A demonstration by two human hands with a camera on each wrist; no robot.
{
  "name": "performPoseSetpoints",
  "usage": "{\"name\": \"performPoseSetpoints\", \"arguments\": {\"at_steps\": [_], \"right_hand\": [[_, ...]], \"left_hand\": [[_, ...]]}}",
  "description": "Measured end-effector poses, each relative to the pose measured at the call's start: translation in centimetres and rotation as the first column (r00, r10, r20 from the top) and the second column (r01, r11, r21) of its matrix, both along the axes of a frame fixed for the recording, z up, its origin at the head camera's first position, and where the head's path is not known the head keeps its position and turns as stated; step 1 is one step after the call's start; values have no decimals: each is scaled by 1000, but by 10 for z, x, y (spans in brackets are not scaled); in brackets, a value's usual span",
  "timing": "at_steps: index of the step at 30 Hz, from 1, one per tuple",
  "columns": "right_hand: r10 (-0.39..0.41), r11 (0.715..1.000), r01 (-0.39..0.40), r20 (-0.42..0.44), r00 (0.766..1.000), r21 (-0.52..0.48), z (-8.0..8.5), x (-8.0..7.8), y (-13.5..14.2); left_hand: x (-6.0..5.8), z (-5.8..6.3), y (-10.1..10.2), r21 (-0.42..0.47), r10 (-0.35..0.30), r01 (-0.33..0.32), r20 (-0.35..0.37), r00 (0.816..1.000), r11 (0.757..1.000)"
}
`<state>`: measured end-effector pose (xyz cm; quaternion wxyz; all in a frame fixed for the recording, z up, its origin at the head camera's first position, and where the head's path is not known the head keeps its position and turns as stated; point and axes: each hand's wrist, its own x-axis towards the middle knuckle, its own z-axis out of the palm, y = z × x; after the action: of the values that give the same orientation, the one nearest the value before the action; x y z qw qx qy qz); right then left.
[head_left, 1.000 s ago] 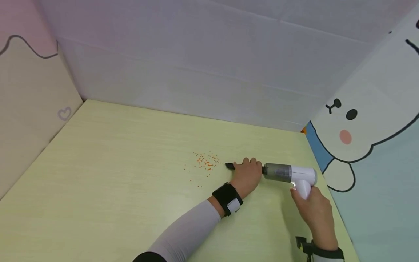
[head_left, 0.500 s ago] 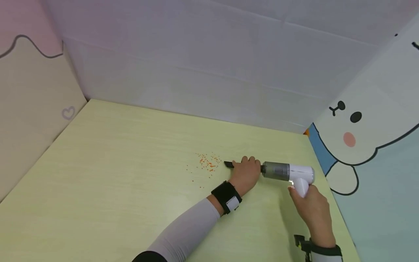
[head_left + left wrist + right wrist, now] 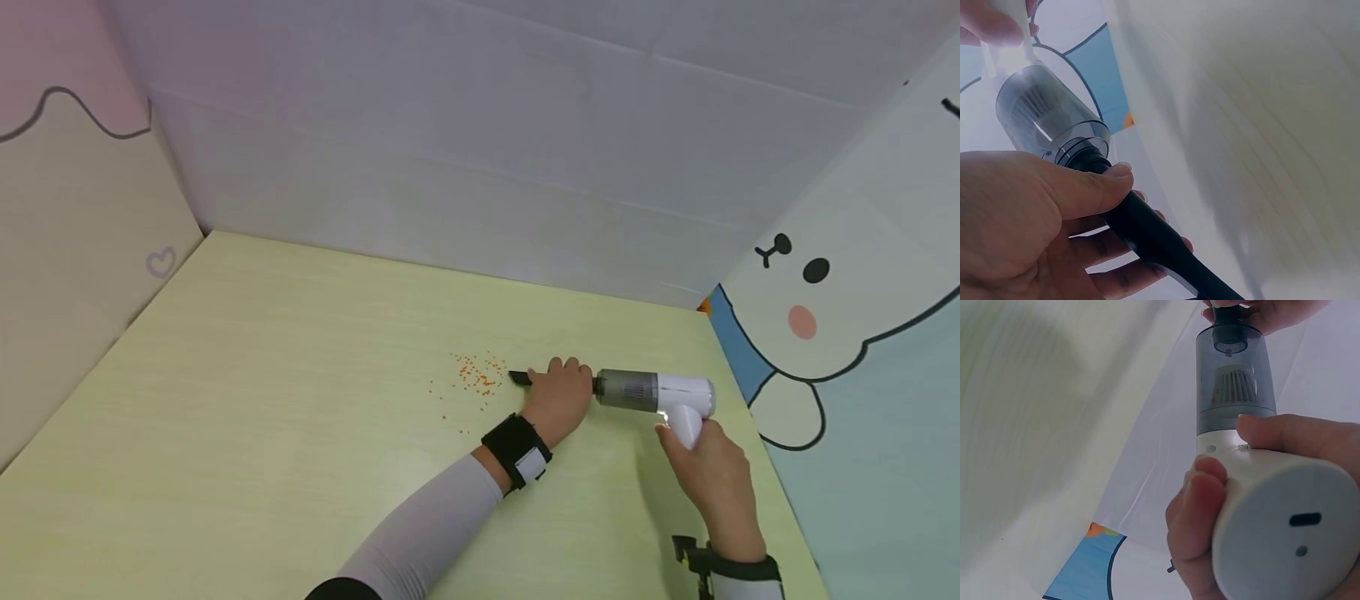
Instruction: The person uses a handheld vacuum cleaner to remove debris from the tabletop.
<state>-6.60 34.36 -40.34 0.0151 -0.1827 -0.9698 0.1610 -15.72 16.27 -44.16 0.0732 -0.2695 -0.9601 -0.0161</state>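
A white handheld vacuum cleaner (image 3: 686, 393) with a clear grey dust cup (image 3: 1235, 375) lies across the right side of the view, above the table. My right hand (image 3: 716, 479) grips its white handle, thumb up near the body in the right wrist view. My left hand (image 3: 558, 400) holds the black nozzle (image 3: 1147, 234), with thumb and fingers around it. The nozzle's tip points left and ends just right of a scatter of tiny orange bits (image 3: 476, 375). Whether the tip touches the table cannot be told.
The pale yellow table (image 3: 262, 417) extends widely to the left. A lavender wall sheet (image 3: 450, 167) stands along the back edge. A panel with a cartoon face (image 3: 847, 250) borders the right edge, and a beige panel (image 3: 75, 250) the left.
Both hands and the vacuum cleaner have shifted slightly left, bringing the nozzle tip closer to the orange bits. The camera view has turned a little. Both grips look the same.
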Motion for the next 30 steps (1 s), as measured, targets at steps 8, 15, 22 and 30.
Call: {"name": "performPoseSetpoints", "arguments": {"at_steps": [8, 15, 22, 30], "right_hand": [[-9, 1000, 9, -10, 1000, -4, 1, -3, 1], [2, 1000, -2, -31, 1000, 11, -1, -6, 0], [-5, 1000, 5, -21, 1000, 7, -4, -12, -2], [3, 1000, -3, -37, 999, 6, -5, -17, -6]], "left_hand": [[-6, -3, 3, 5, -10, 10, 20, 1000, 1000], [-14, -10, 5, 0, -6, 6, 22, 1000, 1000], [-18, -10, 2, -2, 4, -4, 14, 1000, 1000], [-21, -5, -2, 20, 17, -18, 44, 999, 1000]]}}
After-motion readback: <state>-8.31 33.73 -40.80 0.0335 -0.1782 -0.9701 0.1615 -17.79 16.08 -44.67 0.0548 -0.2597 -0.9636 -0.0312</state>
